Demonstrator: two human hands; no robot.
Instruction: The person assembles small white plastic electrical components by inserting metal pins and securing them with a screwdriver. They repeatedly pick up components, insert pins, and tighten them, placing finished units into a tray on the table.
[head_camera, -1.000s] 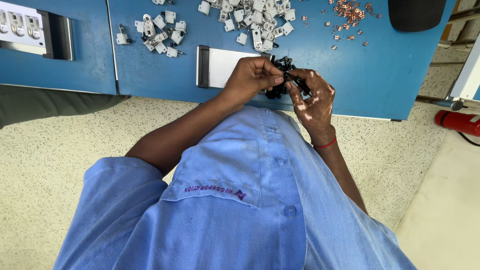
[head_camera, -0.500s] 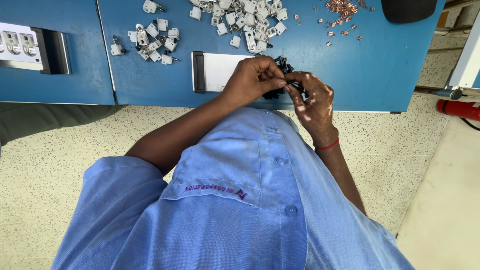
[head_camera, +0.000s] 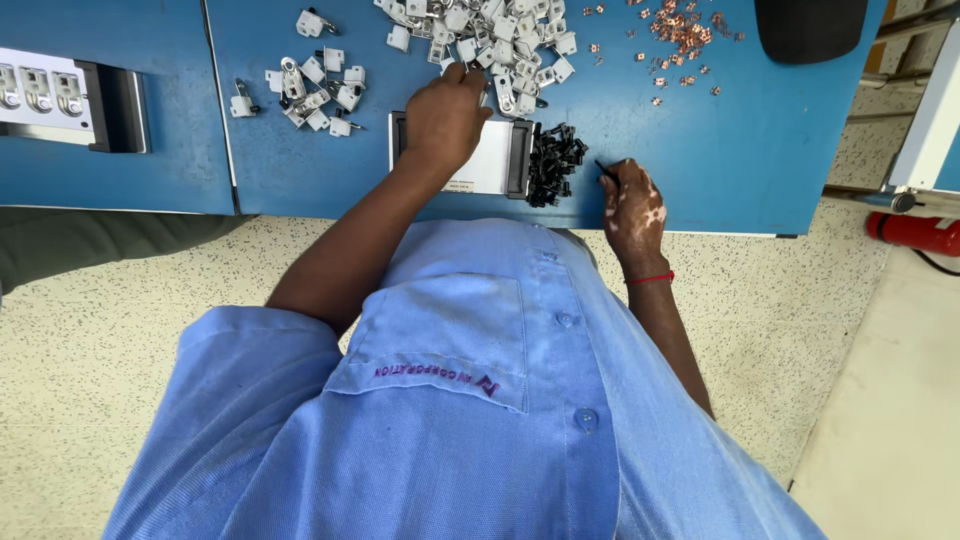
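Observation:
My left hand (head_camera: 445, 115) reaches across a small white block with black end pieces (head_camera: 492, 165) to the big heap of white metal-and-plastic parts (head_camera: 500, 35). Its fingertips rest on the near edge of the heap; whether they pinch a part is hidden. My right hand (head_camera: 635, 200) lies near the front edge of the blue table (head_camera: 740, 150), fingers closed on a thin black piece (head_camera: 606, 170). A pile of small black parts (head_camera: 555, 160) sits between the two hands, right of the white block.
A smaller cluster of white parts (head_camera: 310, 85) lies to the left, and copper-coloured bits (head_camera: 685, 30) at the back right beside a black pad (head_camera: 810, 25). A grey fixture (head_camera: 60, 95) stands at far left. A red cylinder (head_camera: 915, 232) lies on the floor at right.
Both hands were together over the black pile working on one piece. Now my left hand has moved out to the white heap and my right hand has dropped to the right.

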